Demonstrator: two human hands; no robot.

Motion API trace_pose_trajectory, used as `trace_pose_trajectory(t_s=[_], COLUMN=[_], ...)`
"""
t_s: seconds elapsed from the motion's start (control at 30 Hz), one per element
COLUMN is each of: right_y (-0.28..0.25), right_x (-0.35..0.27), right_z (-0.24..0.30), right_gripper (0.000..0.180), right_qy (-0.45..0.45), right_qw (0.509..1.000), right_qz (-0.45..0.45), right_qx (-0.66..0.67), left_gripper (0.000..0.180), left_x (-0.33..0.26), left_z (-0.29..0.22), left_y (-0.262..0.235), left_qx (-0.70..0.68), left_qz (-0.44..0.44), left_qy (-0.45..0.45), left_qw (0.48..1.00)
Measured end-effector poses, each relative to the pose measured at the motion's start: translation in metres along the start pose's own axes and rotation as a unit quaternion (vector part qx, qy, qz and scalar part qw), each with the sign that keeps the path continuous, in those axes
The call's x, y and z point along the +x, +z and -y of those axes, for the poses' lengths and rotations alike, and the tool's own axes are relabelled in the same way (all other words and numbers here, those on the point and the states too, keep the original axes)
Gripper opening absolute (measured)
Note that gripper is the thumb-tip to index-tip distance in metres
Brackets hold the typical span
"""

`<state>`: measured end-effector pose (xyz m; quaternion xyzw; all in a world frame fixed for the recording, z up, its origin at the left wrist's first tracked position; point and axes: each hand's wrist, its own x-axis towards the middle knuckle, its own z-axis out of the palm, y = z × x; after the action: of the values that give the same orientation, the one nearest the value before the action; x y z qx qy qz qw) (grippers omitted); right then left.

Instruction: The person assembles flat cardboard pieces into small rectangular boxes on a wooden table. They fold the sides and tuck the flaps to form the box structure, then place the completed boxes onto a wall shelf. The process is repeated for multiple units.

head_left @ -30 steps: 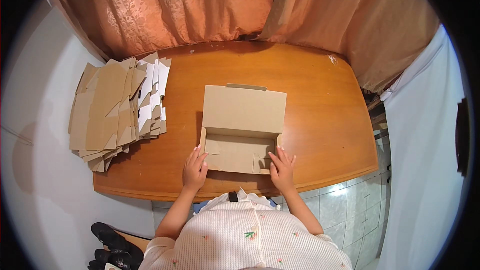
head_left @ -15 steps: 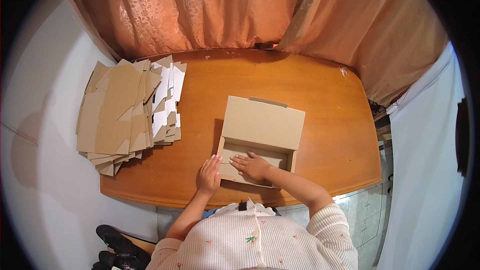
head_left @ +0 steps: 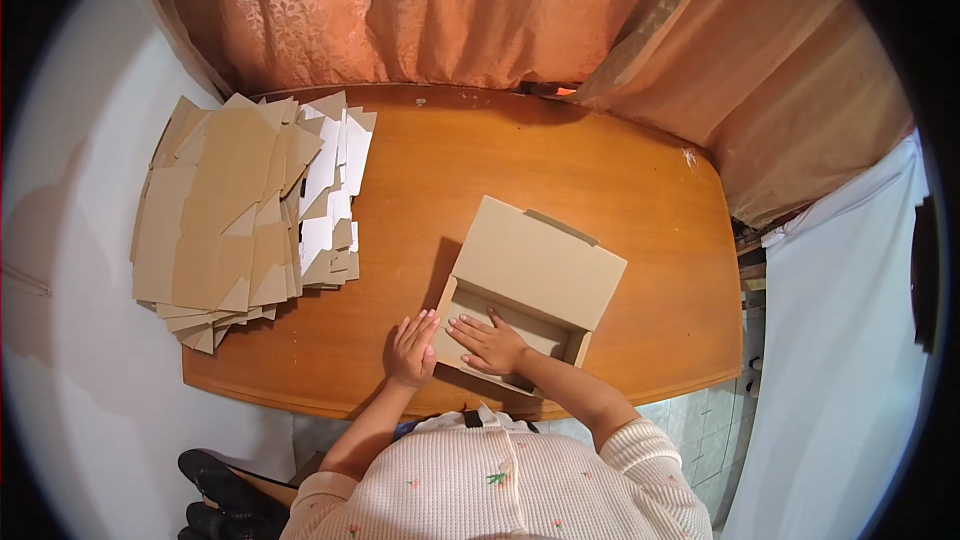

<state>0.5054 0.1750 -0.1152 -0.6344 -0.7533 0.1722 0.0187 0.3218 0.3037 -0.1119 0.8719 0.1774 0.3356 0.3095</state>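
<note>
A brown cardboard box (head_left: 540, 262) sits near the table's front edge, its lid raised and leaning back. Inside it, my right hand (head_left: 490, 345) lies flat with fingers spread, reaching toward the left end wall and hiding part of the bottom. Against the outside of that left wall rests my left hand (head_left: 412, 348), its fingers stretched out and the palm turned to the box. Neither hand grips anything.
On the table's left stands a tall, uneven stack of flat cardboard blanks (head_left: 220, 210), some showing white sides. The wooden table (head_left: 660, 240) meets an orange curtain (head_left: 430, 20) at the back. Black shoes (head_left: 225, 490) lie at the lower left.
The box has turned a little clockwise, its lid now slanting down to the right. My right hand has shifted slightly left inside it, and my left hand has stayed beside the end wall.
</note>
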Motion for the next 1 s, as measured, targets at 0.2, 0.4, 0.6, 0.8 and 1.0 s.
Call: trace_pose_trajectory(t_s=[0.2,0.4,0.6,0.8,1.0], right_y=[-0.006,-0.006,-0.008,-0.009,-0.012], right_x=[0.005,0.011,0.018,0.023,0.029], right_z=[0.002,0.003,-0.003,-0.007,-0.005], right_gripper=[0.062,0.062,0.062,0.062,0.061], right_qy=[0.005,0.024,0.03,0.027,0.04], right_qw=[0.999,0.999,0.997,0.998,0.998], right_qz=[-0.025,-0.031,-0.055,-0.06,-0.045], right_qx=[0.023,0.026,0.044,0.015,0.015], left_gripper=[0.046,0.047,0.044,0.043,0.043], left_x=[-0.001,0.006,0.016,0.022,0.024], left_z=[0.009,0.009,0.02,0.019,0.022], left_y=[0.003,0.005,0.01,0.006,0.003], left_qx=[-0.007,-0.057,-0.061,-0.06,-0.051], left_qz=[0.018,-0.011,-0.045,-0.034,-0.043], left_qy=[0.008,0.013,0.024,0.024,0.035], left_qw=[1.0,0.998,0.997,0.997,0.997])
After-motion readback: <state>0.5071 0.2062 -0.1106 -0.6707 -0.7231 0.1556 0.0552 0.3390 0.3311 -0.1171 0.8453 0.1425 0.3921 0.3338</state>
